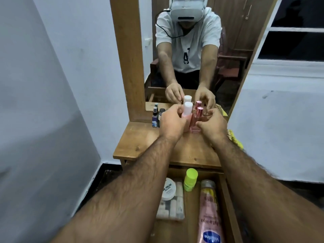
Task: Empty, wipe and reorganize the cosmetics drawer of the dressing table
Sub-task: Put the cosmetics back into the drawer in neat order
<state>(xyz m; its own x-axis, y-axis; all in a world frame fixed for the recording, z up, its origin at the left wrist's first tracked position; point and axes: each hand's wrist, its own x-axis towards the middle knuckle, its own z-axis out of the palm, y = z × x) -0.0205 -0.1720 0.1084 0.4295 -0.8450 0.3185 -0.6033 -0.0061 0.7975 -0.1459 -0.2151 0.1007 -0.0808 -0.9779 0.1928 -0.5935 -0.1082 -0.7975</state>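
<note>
nearest the camera the drawer (pixel 226 204) stands pulled out under the dressing table top (pixel 140 142). in it a pink vaseline lotion bottle (pixel 209 213) lies lengthwise along the right side, a lime-green bottle (pixel 190 179) stands at the back just under the top's front edge, and to its left a white round nail polish remover tub (pixel 168 189) sits on a clear box of small items (pixel 172 206).

farther on, both hands reach over the top toward its back edge by the mirror (pixel 192 50). the left hand (pixel 172 122) has its fingers curled round a pink bottle with a white cap (pixel 64 109). the right hand (pixel 211 124) has thumb and fingers curled in, pinching a clear pink perfume bottle with a metallic pink cap (pixel 198 118). the two bottles stand upright, just beside each other.

left of them, against the mirror, a few small dark bottles (pixel 155 118) stand. right of the right hand a yellow cloth (pixel 235 139) lies at the top's edge.
</note>
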